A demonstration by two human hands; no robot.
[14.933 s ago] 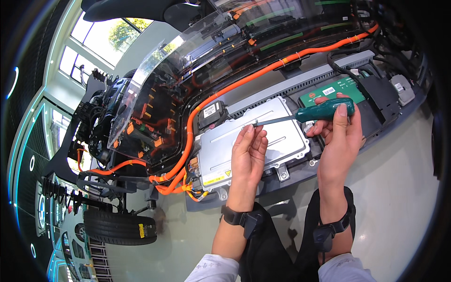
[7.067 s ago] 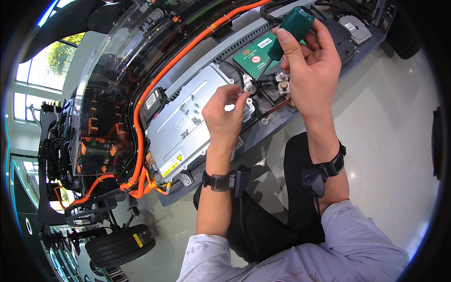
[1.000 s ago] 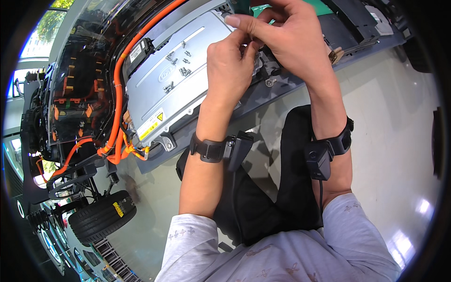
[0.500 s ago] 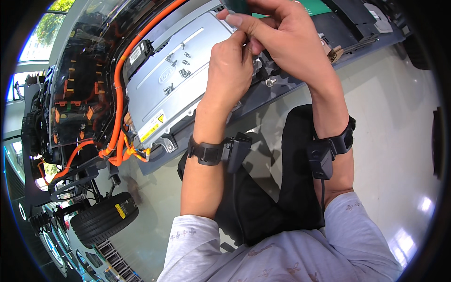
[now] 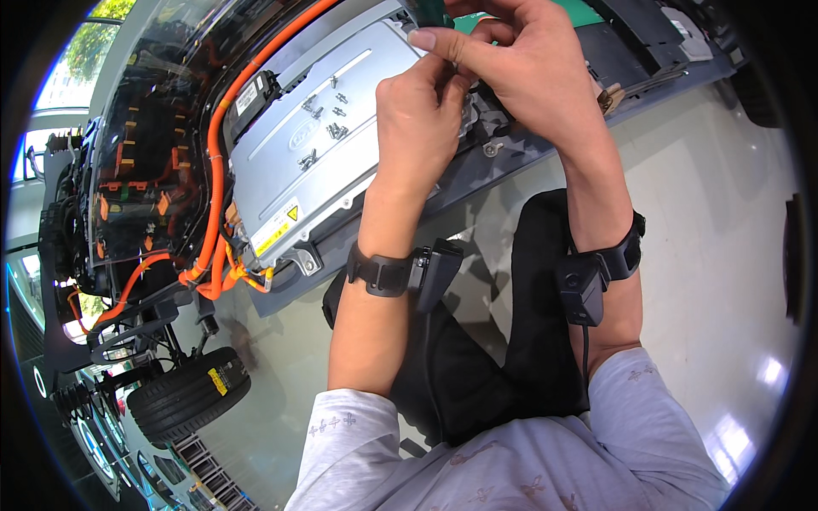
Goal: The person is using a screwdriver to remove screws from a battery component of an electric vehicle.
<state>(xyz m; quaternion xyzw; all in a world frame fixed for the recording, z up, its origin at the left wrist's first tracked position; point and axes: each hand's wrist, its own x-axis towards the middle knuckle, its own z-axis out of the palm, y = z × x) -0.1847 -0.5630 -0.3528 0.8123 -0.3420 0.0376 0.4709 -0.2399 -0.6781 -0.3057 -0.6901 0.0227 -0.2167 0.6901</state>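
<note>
My right hand is closed around a dark green tool at the top edge, where most of the tool is cut off. Its thumb points left along the tool's lower side. Just below and to the left, my left hand has its fingers pinched together; whatever they hold is hidden. Both hands are over the right end of a silver metal case and nearly touch each other. Several small bolts lie loose in little groups on the case's lid, left of my left hand.
A thick orange cable runs along the case's left side, beside a clear-covered dark assembly. A mounting bracket sticks out at the case's near corner. A tyre stands at lower left. Black parts and a green panel are at upper right.
My left hand has shifted slightly, its wrist moving a little to the right. The right hand has stayed nearly in place, still around the green tool. The bolts on the lid have not moved.
</note>
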